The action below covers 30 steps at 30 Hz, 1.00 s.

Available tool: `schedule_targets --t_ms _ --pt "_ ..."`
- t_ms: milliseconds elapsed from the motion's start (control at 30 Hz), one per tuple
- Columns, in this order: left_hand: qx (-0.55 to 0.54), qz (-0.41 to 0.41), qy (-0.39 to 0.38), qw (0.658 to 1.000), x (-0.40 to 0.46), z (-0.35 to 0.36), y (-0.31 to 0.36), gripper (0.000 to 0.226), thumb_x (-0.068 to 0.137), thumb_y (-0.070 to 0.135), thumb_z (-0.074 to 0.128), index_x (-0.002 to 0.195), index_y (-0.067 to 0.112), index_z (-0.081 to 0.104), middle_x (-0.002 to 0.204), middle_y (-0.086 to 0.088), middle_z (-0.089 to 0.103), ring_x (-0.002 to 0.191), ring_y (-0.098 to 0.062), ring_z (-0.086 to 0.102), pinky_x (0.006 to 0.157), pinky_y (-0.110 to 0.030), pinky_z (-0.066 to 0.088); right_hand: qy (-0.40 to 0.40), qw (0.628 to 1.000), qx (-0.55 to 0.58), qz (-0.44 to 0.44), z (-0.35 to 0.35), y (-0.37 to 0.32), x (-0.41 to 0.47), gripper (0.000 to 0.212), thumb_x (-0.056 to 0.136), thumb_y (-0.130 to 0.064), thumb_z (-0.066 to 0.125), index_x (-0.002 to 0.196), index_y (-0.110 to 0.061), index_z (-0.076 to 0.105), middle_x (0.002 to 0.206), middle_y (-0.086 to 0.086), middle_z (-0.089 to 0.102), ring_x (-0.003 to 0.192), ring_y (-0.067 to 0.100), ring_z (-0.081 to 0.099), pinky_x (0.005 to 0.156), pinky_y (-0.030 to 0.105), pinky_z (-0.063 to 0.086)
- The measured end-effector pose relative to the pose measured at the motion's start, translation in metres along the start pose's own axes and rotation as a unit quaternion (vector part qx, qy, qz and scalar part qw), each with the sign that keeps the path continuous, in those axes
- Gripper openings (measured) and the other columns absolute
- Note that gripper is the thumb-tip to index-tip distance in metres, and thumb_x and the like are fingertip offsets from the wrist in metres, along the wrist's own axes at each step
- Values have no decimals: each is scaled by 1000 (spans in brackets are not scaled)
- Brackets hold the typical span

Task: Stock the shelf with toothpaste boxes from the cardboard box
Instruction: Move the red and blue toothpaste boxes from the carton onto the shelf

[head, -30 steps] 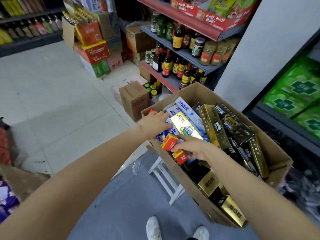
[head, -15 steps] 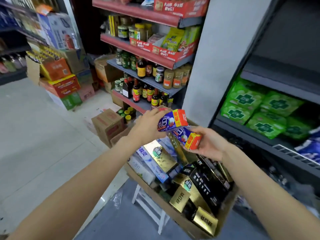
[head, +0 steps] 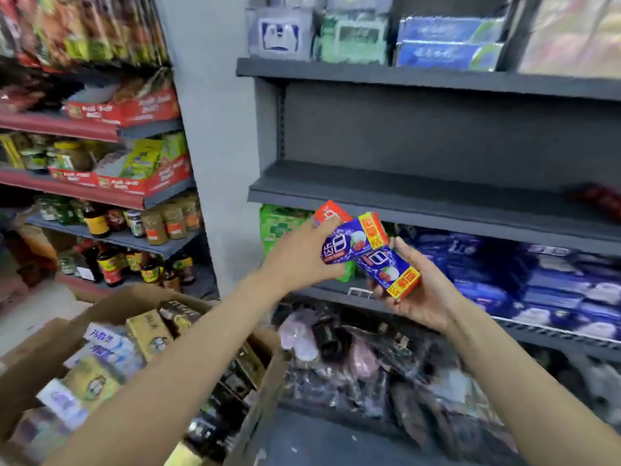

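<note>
I grip one toothpaste box (head: 346, 243) per hand, left hand (head: 299, 260), right hand (head: 420, 297), below the bare grey shelf (head: 403, 193) edge; cardboard box (head: 100, 307) lower left

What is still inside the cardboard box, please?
The cardboard box holds gold, black and pale blue toothpaste boxes. The left arm covers part of them; lower layers are hidden.

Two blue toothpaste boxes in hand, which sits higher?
The box in the left hand: upper blue box, above and left of the right hand's lower box.
</note>
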<state>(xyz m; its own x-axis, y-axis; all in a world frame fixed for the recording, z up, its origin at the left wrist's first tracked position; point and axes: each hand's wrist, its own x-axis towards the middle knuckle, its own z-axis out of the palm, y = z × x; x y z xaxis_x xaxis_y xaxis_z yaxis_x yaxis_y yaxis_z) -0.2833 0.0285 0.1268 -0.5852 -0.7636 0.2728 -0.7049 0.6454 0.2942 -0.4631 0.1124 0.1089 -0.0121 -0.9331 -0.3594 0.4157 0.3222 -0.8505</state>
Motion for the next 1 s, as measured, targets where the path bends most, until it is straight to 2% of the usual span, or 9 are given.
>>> schedule_targets --t_ms 67,167,367,433,533,633,700,833,1000 --pt "-39 29 12 999 27 18 57 79 75 44 70 143 25 32 120 -12 53 113 -31 51 90 -33 40 35 998 -24 -38 -49 -27 -23 43 69 -52 56 86 -13 66 72 10 67 48 17 60 38 20 46" --pt "-32 44 10 998 67 42 136 76 75 56 65 138 29 33 118 -10 56 114 -31 52 89 -36 42 80 995 -7 -66 -121 -63 -49 35 83 -44 54 91 -12 66 75 11 70 51 16 62 44 20 48" --pt "-103 76 -37 991 147 87 255 58 76 71 52 102 23 32 95 -6 63 86 -32 60 67 -36 43 169 978 23 -116 -251 -112 -78 25 90 -21 47 106 -8 60 95 21 69 73 30 68 70 35 54" --pt "-121 88 -56 987 175 103 285 56 77 67 55 102 22 31 93 -4 63 83 -31 59 68 -36 44 192 971 28 -142 -290 -127 -83 20 89 -16 45 101 -10 59 97 20 68 78 32 68 73 38 54" --pt "-130 111 -59 984 217 128 327 51 77 54 60 102 22 29 96 -5 61 87 -32 58 70 -37 44 231 962 -1 -149 -347 -150 -84 25 85 -18 41 99 -8 60 87 16 70 74 29 67 57 30 52" --pt "-126 110 -72 983 263 153 363 50 76 50 62 102 22 31 97 -3 58 84 -29 56 65 -35 38 274 946 -43 -167 -395 -179 -79 19 89 -22 49 94 -7 60 65 8 70 50 20 65 46 26 53" --pt "-129 122 -81 981 298 168 382 50 74 50 64 100 23 32 101 -4 55 87 -26 56 67 -35 39 310 931 -80 -175 -427 -203 -71 20 88 -27 59 98 -9 60 62 5 70 48 17 66 51 28 54" --pt "-83 138 -55 985 362 180 415 56 74 54 68 111 22 40 106 -5 54 91 -24 55 74 -34 45 345 910 -138 -184 -492 -255 -56 41 84 -31 66 117 -10 55 88 11 73 68 27 71 59 31 54" --pt "-14 120 -5 993 427 195 458 63 76 51 68 126 26 39 117 -6 57 103 -29 57 76 -34 46 413 820 -306 -250 -559 -311 -38 20 81 -19 71 98 -12 63 91 5 64 89 22 60 79 32 46"
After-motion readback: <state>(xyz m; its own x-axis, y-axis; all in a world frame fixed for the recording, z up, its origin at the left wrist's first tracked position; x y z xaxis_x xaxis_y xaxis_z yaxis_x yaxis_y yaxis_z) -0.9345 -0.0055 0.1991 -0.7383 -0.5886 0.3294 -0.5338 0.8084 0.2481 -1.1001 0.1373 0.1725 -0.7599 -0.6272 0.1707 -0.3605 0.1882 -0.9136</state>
